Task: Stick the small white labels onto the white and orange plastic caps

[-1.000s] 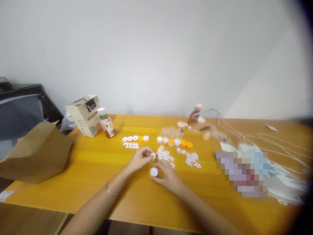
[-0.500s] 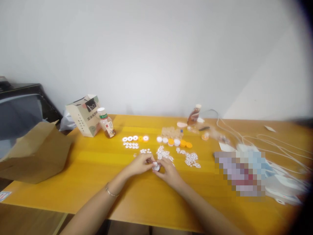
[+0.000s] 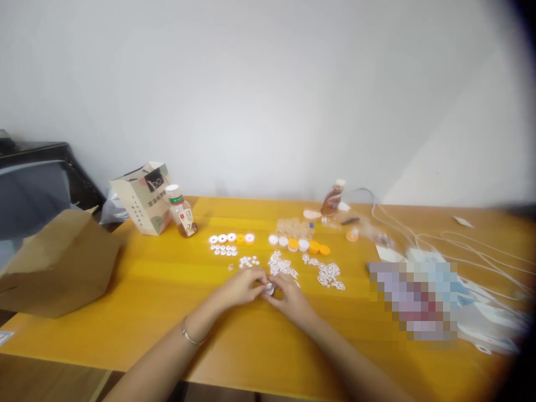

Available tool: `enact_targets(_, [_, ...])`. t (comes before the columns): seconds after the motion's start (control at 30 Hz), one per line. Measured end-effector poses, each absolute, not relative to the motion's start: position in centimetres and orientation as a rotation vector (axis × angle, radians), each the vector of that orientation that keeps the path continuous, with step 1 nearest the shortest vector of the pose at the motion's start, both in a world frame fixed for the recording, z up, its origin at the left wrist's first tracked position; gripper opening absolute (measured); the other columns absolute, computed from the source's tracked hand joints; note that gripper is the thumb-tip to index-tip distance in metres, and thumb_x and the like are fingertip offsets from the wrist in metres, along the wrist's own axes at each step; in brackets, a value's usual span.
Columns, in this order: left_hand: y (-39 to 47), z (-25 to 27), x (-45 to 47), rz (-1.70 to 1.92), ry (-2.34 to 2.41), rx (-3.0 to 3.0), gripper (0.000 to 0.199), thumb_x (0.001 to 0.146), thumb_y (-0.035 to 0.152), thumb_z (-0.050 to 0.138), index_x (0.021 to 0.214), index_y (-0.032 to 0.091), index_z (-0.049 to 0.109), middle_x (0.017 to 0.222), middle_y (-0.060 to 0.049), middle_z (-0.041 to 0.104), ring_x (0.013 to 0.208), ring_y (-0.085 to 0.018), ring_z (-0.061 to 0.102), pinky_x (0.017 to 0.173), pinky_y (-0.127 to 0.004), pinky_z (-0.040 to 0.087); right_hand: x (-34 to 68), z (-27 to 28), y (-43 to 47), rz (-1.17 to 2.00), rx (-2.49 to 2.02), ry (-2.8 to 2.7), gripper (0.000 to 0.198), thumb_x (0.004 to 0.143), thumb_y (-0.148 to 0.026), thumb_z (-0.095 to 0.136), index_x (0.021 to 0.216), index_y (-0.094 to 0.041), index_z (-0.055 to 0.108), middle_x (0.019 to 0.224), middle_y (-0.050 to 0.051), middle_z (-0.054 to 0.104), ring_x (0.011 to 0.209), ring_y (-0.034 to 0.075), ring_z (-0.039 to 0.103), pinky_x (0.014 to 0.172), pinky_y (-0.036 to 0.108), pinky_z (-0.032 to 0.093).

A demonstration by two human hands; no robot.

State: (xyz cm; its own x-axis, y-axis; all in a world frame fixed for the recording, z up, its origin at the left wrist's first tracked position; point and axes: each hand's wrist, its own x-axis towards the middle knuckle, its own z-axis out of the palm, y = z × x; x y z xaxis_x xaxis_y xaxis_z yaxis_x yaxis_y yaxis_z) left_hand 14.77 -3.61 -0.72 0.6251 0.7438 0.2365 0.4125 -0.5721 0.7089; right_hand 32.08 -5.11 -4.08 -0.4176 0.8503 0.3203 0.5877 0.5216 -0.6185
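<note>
Between my two hands, near the middle of the table, is a small white round cap (image 3: 269,289). My left hand (image 3: 245,286) pinches it from the left, while the fingers of my right hand (image 3: 290,296) close on its other side. Fingertips cover much of the cap, so its details are blurred. Just beyond my hands lie small white discs (image 3: 249,261) and a pile of flat white cut-out pieces (image 3: 278,263). More such cut-outs (image 3: 329,272) spread to the right. Two rows of white ring-like caps (image 3: 222,238) and small white parts (image 3: 224,250) sit farther left.
White and orange caps (image 3: 293,245) line up before clear plastic pieces (image 3: 293,228). A labelled bottle (image 3: 181,212) and a paper bag (image 3: 144,198) stand at the back left, a brown bottle (image 3: 333,198) behind. A cardboard box (image 3: 62,262) is left; cables (image 3: 481,254) run right.
Both hands still hold the white cap together. My left fingers have moved slightly and now cover more of it. The whole view has shifted a little.
</note>
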Motion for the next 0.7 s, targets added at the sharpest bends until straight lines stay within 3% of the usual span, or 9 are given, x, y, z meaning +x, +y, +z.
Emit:
enact_targets(0.27, [-3.6, -0.8, 14.4, 0.716, 0.935, 2.224, 0.012, 0.078, 0.021, 0.051, 0.080, 0.016, 0.061, 0.078, -0.004, 0.063, 0.072, -0.013, 0.056, 0.069, -0.022, 0.042, 31.9, -4.1, -5.3, 0.552, -1.163, -2.119, 0.025, 0.070, -0.027, 0.062, 0.094, -0.023, 0.057, 0.082, 0.003, 0.057, 0.080, 0.021, 0.051, 0.071, 0.033, 0.042])
enact_targets(0.43, [-3.7, -0.6, 14.5, 0.799, 0.985, 2.158, 0.012, 0.078, 0.025, 0.052, 0.079, 0.016, 0.061, 0.078, -0.003, 0.063, 0.072, -0.013, 0.056, 0.068, -0.022, 0.042, 32.0, -3.8, -5.4, 0.616, -1.142, -2.045, 0.016, 0.073, -0.025, 0.058, 0.089, -0.023, 0.059, 0.082, 0.003, 0.056, 0.079, 0.020, 0.052, 0.071, 0.032, 0.043])
enact_targets(0.7, [-2.2, 0.4, 15.0, 0.963, 0.949, 1.913, 0.024, 0.076, 0.032, 0.056, 0.094, 0.017, 0.057, 0.090, -0.006, 0.062, 0.082, -0.015, 0.057, 0.072, -0.024, 0.044, 32.2, -3.4, -5.4, 1.012, -1.133, -1.732, 0.026, 0.075, -0.033, 0.056, 0.099, -0.022, 0.054, 0.079, 0.001, 0.060, 0.066, 0.015, 0.055, 0.061, 0.027, 0.045])
